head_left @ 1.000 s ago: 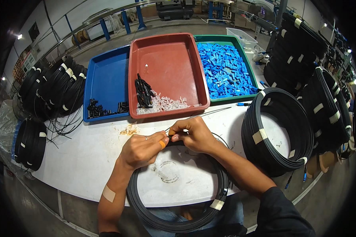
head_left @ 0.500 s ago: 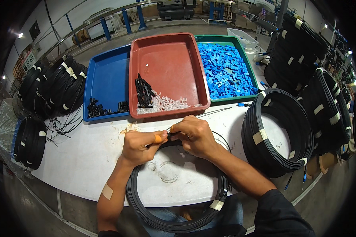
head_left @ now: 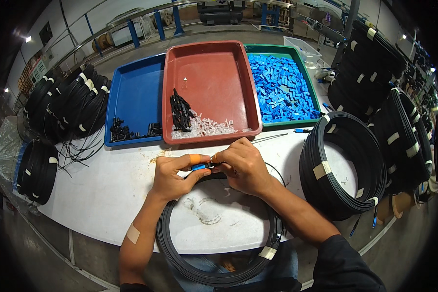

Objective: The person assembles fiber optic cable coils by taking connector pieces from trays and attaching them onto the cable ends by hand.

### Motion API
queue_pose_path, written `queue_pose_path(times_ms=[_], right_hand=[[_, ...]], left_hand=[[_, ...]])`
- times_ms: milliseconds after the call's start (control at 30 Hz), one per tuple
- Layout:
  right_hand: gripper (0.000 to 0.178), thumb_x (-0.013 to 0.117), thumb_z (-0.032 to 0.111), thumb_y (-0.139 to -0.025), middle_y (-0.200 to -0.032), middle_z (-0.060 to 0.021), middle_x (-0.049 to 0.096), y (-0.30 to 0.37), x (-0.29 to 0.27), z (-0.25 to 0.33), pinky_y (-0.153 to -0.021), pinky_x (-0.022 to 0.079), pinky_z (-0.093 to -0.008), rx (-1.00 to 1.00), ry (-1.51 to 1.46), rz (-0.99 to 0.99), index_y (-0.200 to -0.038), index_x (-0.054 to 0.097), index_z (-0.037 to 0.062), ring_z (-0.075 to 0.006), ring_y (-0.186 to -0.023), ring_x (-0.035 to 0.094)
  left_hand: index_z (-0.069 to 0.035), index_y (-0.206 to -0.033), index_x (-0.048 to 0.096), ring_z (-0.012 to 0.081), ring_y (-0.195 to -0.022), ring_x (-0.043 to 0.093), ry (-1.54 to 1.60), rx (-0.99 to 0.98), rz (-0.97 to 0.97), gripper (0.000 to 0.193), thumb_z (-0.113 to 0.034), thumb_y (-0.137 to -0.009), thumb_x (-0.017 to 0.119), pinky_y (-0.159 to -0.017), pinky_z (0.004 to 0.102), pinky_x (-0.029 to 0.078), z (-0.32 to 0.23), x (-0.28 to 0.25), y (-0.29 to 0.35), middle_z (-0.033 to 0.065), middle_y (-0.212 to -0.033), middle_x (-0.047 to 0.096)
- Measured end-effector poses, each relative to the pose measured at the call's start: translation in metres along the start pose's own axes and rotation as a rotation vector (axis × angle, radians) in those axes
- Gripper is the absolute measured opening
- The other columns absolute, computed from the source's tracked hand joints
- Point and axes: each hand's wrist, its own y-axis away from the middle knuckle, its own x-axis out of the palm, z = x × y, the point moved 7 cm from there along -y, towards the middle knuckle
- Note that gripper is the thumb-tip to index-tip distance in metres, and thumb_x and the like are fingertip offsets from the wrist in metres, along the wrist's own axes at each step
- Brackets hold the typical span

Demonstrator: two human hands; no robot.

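My left hand (head_left: 175, 176) pinches a small blue connector (head_left: 198, 167) between thumb and forefinger, above the far side of a coil of black cable (head_left: 164, 231). Its forefinger has an orange wrap. Close against it, my right hand (head_left: 242, 165) is closed on a black cable end, mostly hidden by the fingers; a thin loop of the cable arcs out to the right of that hand. Both hands meet at the connector, and whether the cable is inside it I cannot tell. The coil is bound with pale tape and overhangs the table's near edge.
Behind my hands stand a blue tray (head_left: 136, 97) with black parts, a red tray (head_left: 207, 73) with clear and black pieces, and a green tray (head_left: 312, 92) full of blue connectors. Cable coils stand at right (head_left: 311, 155) and left (head_left: 39, 173) on the white table (head_left: 102, 194).
The blue connector now shows between my left thumb and forefinger, where a dark piece was before. My left fingers have straightened and turned. The whole view has shifted slightly.
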Motion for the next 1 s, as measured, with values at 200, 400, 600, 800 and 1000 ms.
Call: queue_pose_path(times_ms=[200,400,600,800,1000], right_hand=[[0.024,0.078,0.0,-0.068,-0.077,-0.0031,0.066,-0.004,-0.004,0.013,-0.071,0.045,-0.0353,-0.089,0.02,-0.089,-0.087,0.067,0.0082,-0.0221,-0.071,0.061],[0.029,0.075,-0.004,-0.063,-0.087,-0.0061,0.07,-0.004,-0.008,0.02,-0.073,0.05,-0.0357,-0.169,0.007,-0.139,-0.09,0.068,0.0051,-0.0233,-0.077,0.064],[0.029,0.072,-0.014,-0.064,-0.08,-0.0096,0.071,-0.001,-0.001,0.007,-0.066,0.053,-0.0345,0.021,-0.145,-0.066,-0.088,0.071,0.0016,-0.0251,-0.07,0.067],[0.013,0.075,-0.01,-0.079,-0.081,-0.0121,0.074,0.006,0.014,-0.018,-0.069,0.056,-0.0276,0.418,-0.506,0.038,-0.089,0.073,-0.0031,-0.0145,-0.073,0.07],[0.012,0.078,-0.004,-0.082,-0.083,-0.0118,0.075,0.005,0.011,-0.009,-0.068,0.056,-0.0297,0.341,-0.43,0.041,-0.092,0.072,-0.0023,-0.0164,-0.073,0.071]], left_hand=[[0.003,-0.094,0.079,0.0188,-0.075,0.077,0.001,0.153,-0.078,0.019,-0.002,-0.077,0.085,-0.069,0.0261,0.06,-0.007,-0.009,0.004,0.016,-0.083,0.078],[0.004,-0.091,0.079,0.0164,-0.07,0.076,0.161,-0.071,-0.033,0.015,-0.001,-0.077,0.085,-0.064,0.0242,0.058,0.006,-0.004,0.004,0.0173,-0.082,0.077],[0.001,-0.084,0.077,0.0195,-0.064,0.074,-0.216,0.348,-0.007,0.006,-0.002,-0.08,0.081,-0.052,0.0238,0.055,-0.028,-0.003,0.006,0.0136,-0.083,0.078],[-0.001,-0.085,0.074,0.0199,-0.078,0.077,-0.595,0.735,-0.011,0.003,-0.002,-0.083,0.076,-0.049,0.0269,0.057,-0.052,0.009,0.019,0.0104,-0.09,0.076],[0.001,-0.082,0.075,0.0214,-0.066,0.075,-0.274,0.383,-0.01,0.008,-0.001,-0.078,0.081,-0.052,0.0269,0.057,-0.031,-0.003,0.013,0.0132,-0.076,0.075]])
